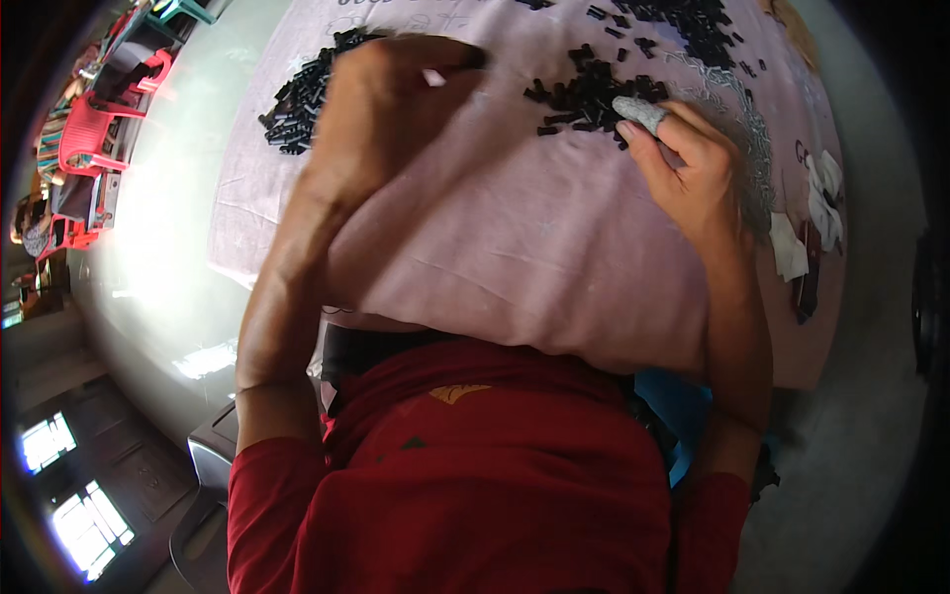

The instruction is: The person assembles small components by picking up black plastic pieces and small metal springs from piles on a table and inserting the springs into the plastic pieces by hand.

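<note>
My left hand [381,94] is raised over the left of the cloth, fingers bent and pointing right. Something dark shows at its fingertips, too blurred to name. Beside it lies a heap of short black tube-like pieces [290,111], partly hidden by the hand. My right hand [693,163] has thumb and wrapped forefinger brought together at the edge of a middle pile of black pieces [591,91]. A grey wrap [638,113] covers that forefinger. Whatever sits between those two tips is hidden.
A pink cloth [515,233] covers the table. More black pieces [683,28] lie at the far right, with thin silvery metal pieces [737,94] beside them. White crumpled cloth [824,188] and a dark slim tool [807,272] are at the right edge. Red chairs [91,134] stand left.
</note>
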`<state>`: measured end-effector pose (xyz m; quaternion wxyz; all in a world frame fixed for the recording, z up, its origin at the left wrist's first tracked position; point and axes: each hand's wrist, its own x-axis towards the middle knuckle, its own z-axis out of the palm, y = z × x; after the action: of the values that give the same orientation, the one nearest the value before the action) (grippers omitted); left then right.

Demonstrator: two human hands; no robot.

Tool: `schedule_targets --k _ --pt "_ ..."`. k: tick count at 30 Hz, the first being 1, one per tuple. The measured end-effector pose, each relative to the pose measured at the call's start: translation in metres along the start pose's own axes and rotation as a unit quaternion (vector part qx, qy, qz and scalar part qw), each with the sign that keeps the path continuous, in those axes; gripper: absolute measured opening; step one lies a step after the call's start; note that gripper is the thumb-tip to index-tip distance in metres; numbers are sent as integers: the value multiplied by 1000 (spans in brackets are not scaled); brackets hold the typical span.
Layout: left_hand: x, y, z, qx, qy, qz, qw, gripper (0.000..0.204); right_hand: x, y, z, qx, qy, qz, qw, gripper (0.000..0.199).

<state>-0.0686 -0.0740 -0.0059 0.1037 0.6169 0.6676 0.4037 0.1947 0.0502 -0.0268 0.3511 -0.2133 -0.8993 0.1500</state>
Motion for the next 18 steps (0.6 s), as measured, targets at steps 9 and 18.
schedule_targets --k 9,18 --pt "-26 -42 -38 192 40 -16 980 23 -1 8 9 -98 -28 -98 990 8" --pt "8 -2 28 -8 -67 134 989 19 12 13 23 -118 -6 -150 982 2"
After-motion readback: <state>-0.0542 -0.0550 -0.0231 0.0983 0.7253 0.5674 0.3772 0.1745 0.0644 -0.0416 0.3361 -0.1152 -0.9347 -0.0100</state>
